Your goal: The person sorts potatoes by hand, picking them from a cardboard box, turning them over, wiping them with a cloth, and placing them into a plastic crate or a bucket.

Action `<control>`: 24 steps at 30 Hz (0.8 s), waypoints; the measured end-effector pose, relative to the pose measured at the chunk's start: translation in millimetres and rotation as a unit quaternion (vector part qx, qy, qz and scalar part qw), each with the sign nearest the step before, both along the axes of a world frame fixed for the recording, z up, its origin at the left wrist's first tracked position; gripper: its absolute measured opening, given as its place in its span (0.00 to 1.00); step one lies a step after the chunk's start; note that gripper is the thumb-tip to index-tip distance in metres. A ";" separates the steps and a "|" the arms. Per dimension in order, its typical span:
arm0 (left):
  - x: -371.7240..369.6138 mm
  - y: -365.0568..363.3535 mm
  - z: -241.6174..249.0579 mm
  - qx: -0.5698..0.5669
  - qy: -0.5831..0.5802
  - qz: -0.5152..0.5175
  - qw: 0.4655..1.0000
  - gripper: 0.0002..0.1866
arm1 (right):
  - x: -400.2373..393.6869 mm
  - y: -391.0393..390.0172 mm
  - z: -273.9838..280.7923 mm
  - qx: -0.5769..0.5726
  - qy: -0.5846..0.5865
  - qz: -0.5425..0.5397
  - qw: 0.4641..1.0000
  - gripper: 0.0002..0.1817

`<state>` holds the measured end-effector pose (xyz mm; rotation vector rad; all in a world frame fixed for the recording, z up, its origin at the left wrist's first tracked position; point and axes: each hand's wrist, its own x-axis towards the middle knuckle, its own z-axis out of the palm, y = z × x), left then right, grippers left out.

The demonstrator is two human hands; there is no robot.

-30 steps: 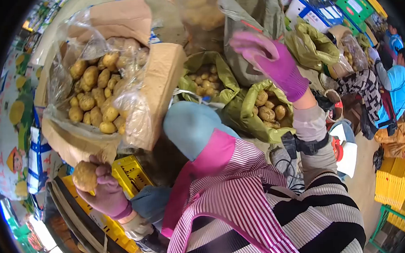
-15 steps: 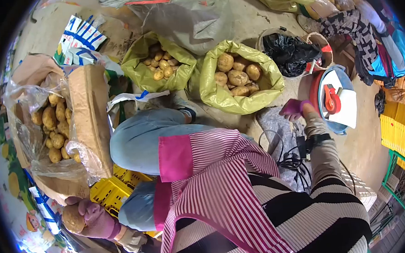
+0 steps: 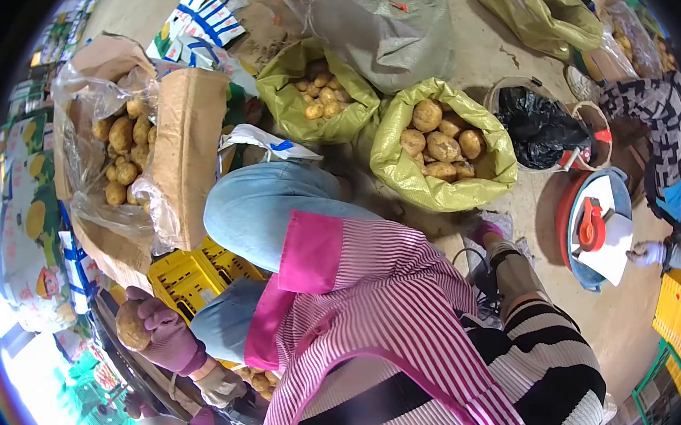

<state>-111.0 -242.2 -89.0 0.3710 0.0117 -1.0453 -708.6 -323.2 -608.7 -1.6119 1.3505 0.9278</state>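
My left hand (image 3: 169,335), in a purple glove, is closed around a large potato (image 3: 132,326) at the lower left, beside a yellow crate (image 3: 187,280). Of my right hand (image 3: 486,231), only a bit of purple glove shows, low by the grey cloth and black cables (image 3: 486,301); its fingers are hidden. Just beyond it stands an open green sack (image 3: 388,158) with large potatoes (image 3: 443,147). Another green sack (image 3: 272,87) holds smaller potatoes (image 3: 323,95). At the left, a cardboard box (image 3: 191,152) lined with clear plastic contains more potatoes (image 3: 121,135).
A bucket with a black bag (image 3: 536,124) stands right of the sacks. Near it, a blue basin (image 3: 622,193) carries white sheets and a red tape dispenser (image 3: 591,225). A co-worker's gloved hand (image 3: 645,253) is at the right edge. A grey sack (image 3: 399,38) stands behind.
My view has turned, shifting the sacks and basin. My right hand has dropped lower, toward my body. The left hand still grips the potato. A co-worker's hand now shows beside the basin.
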 end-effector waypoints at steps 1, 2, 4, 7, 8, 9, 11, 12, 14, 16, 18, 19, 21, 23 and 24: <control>-1.1 4.5 -1.6 -0.001 0.007 0.008 1.000 0.31 | 4.7 3.2 -8.6 -0.021 -0.021 0.030 0.999 0.17; -2.1 8.7 -3.5 -0.002 0.014 0.015 1.000 0.33 | 11.5 5.6 -11.1 -0.049 -0.055 0.066 0.995 0.17; 4.9 11.4 -11.8 -0.007 0.015 0.000 1.000 0.31 | 87.5 -42.4 113.5 -0.122 -0.150 0.125 0.973 0.16; 13.4 5.8 -18.3 -0.001 -0.001 0.000 1.000 0.28 | 176.3 -105.4 192.8 -0.021 -0.284 0.114 0.952 0.17; 17.7 2.6 -19.0 -0.003 -0.010 0.000 1.000 0.27 | 205.0 -107.1 190.1 -0.053 -0.393 0.010 0.918 0.17; 19.3 -0.3 -17.6 -0.005 -0.021 0.003 1.000 0.27 | 233.9 -108.8 187.2 -0.081 -0.495 -0.092 0.860 0.17; 18.1 -7.9 -13.1 -0.003 -0.045 0.005 0.999 0.27 | 298.2 -126.2 223.1 -0.156 -0.519 -0.109 0.833 0.17; 17.0 -10.4 -8.6 0.000 -0.058 0.009 0.998 0.27 | 322.6 -138.5 222.2 -0.131 -0.463 -0.041 0.875 0.17; 13.3 -8.8 -0.7 0.012 -0.081 0.033 0.996 0.28 | 389.6 -161.6 207.4 -0.093 -0.350 0.111 0.925 0.17; 18.3 1.5 0.3 0.016 -0.098 0.067 0.993 0.30 | 421.6 -162.0 121.2 -0.271 -0.375 0.230 0.856 0.31; 21.5 11.2 0.7 0.035 -0.145 0.084 0.985 0.30 | 443.0 -172.7 27.4 -0.330 -0.376 0.237 0.833 0.35; 23.4 19.0 3.2 0.050 -0.146 0.104 0.983 0.31 | 452.0 -183.9 30.3 -0.304 -0.336 0.249 0.856 0.34; 26.3 36.6 3.9 0.090 -0.142 0.139 0.976 0.32 | 459.0 -200.0 30.8 -0.267 -0.266 0.263 0.888 0.31; 33.0 55.7 -1.7 0.109 -0.139 0.164 0.970 0.35 | 462.2 -211.6 25.4 -0.248 -0.218 0.277 0.902 0.29; 35.8 58.7 -3.0 0.115 -0.147 0.169 0.968 0.35 | 466.4 -217.7 22.1 -0.245 -0.205 0.282 0.905 0.28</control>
